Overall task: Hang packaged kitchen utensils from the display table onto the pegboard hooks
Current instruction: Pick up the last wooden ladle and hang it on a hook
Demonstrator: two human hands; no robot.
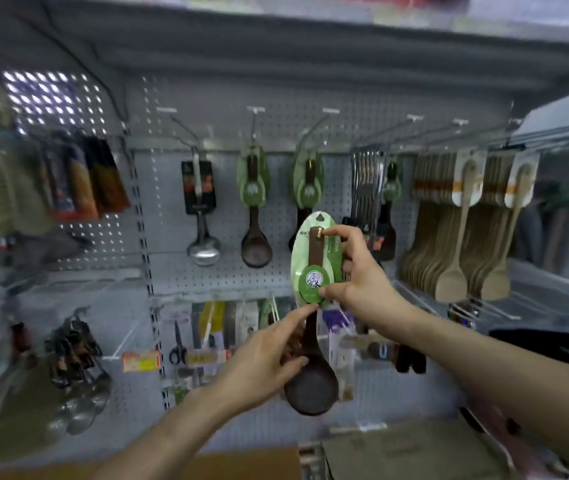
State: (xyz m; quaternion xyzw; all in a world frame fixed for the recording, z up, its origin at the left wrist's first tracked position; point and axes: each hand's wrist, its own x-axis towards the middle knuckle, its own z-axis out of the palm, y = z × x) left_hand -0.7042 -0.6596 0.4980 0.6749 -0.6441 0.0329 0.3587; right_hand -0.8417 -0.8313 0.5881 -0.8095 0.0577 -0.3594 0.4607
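I hold a dark wooden spoon (312, 386) on a green oval card (314, 268) upright in front of the pegboard (227, 271). My right hand (359, 275) pinches the card's right side, forefinger near the top hole, thumb at the round green label. My left hand (269, 362) holds the spoon's handle and bowl from the left. Two matching green-carded spoons, one (254, 206) and the other (308, 185), hang from hooks above. The hook (314, 128) over the right one juts out just above the held card.
A steel ladle (201, 216) hangs left of the green cards. Forks (367, 188) and wooden spatulas (459, 220) hang to the right. Lower hooks hold scissors (177, 344) and other packs. Brown cartons (400, 452) sit below at the front.
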